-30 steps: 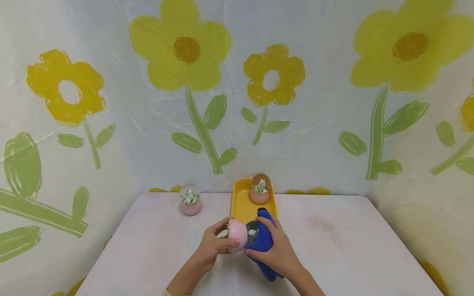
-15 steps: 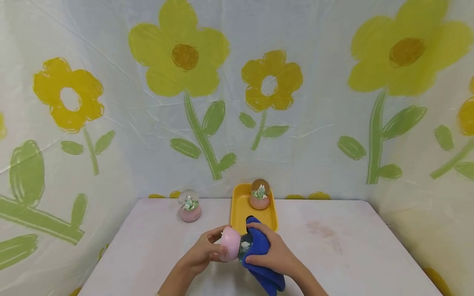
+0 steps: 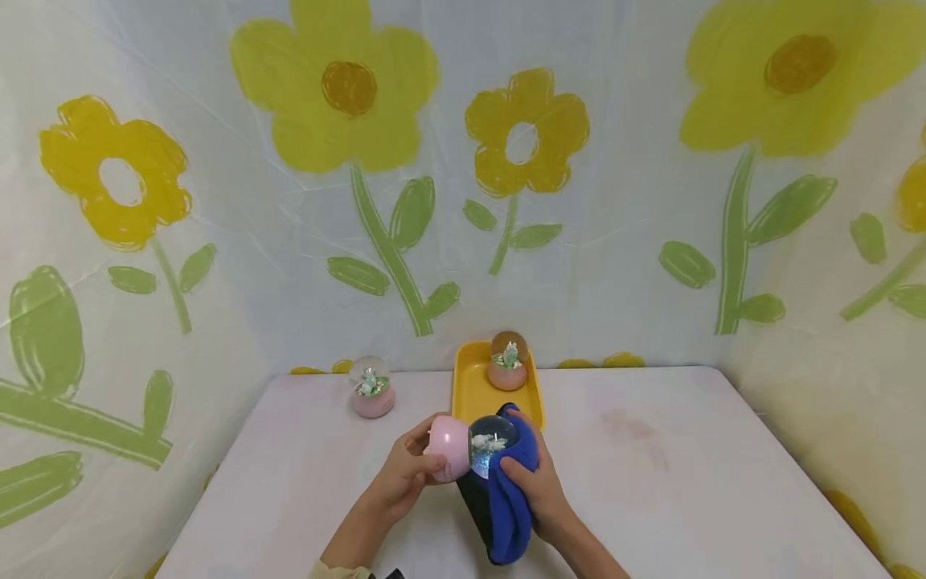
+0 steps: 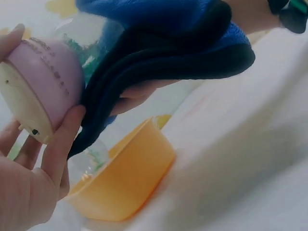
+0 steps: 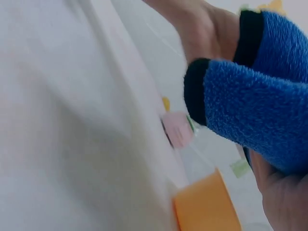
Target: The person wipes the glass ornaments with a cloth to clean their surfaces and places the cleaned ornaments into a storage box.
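A snow globe (image 3: 452, 449) was held in the air above the surface (image 3: 651, 474), on the near side of a yellow tray (image 3: 472, 396). It lay on its side, its smooth pink base toward the person's left and its clear dome (image 3: 486, 444) toward the right. Pale figures showed inside the dome, above a bluish glitter. The left hand (image 3: 407, 470) had its grip on the base, thumb on the near side and fingers round the far side; from the left wrist, the base's cream underside showed, with a small dark spot on it. The right hand (image 3: 541, 484) gripped a blue cloth (image 3: 510, 519), its thumb pressing a fold next to the dome. The cloth covered the dome's right side and hung below it in folds, with a dark edging.

Behind the hands, the tray carried a second globe (image 3: 507, 375), upright at its far end, with a pink base and a brownish tint to its dome. A third globe (image 3: 372, 394) stood upright on the surface, left of the tray and well apart from it. Faint reddish marks (image 3: 628, 426) showed on the surface to the right. Beyond hung a pale backdrop (image 3: 622, 281) printed with yellow flowers and green leaves.
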Motion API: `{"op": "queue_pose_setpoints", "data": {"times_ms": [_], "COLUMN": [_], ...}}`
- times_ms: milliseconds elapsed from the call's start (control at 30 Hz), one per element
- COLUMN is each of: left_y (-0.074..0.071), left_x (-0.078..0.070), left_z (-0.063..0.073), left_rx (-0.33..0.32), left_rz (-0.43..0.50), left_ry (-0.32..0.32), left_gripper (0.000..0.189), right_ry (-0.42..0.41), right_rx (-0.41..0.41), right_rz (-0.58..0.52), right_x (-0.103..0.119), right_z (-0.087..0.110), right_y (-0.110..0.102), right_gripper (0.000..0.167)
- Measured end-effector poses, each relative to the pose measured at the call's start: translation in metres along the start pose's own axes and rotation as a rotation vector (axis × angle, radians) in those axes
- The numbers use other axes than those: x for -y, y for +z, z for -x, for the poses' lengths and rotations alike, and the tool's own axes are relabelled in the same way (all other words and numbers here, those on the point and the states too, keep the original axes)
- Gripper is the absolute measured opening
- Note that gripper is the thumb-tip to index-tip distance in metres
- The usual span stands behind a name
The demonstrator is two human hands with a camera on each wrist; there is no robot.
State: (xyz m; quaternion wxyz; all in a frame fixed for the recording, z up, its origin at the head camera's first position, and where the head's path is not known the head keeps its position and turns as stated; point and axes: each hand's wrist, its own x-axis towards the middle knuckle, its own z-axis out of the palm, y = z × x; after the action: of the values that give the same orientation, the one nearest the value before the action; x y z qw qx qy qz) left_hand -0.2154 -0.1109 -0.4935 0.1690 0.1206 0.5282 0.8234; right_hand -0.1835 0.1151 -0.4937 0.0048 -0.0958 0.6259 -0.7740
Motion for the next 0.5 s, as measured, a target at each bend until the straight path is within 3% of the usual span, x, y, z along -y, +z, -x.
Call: {"op": "queue_pose_setpoints", "data": {"times_ms": [167, 300, 500], "left_y": [0.013, 0.021, 0.028], "left_x": [-0.012, -0.020, -0.020], "left_z": [0.002, 0.000, 0.008], "left_rx": [-0.010, -0.018, -0.096], "left_rz": [-0.109, -0.193, -0.330], "left_ry": [0.093, 0.206, 0.200], "left_gripper": [0.073, 0.074, 0.079], "right_ry": [0.017, -0.034, -0.095], "right_rx": [-0.129, -0.216, -0.249], "right_rz": [0.057, 0.137, 0.370], "right_x": [0.011, 0.021, 0.026], "right_z": [0.008, 0.007, 0.014], "right_y": [0.010, 0.014, 0.013], "right_gripper": [0.073, 0.081, 0.088]}}
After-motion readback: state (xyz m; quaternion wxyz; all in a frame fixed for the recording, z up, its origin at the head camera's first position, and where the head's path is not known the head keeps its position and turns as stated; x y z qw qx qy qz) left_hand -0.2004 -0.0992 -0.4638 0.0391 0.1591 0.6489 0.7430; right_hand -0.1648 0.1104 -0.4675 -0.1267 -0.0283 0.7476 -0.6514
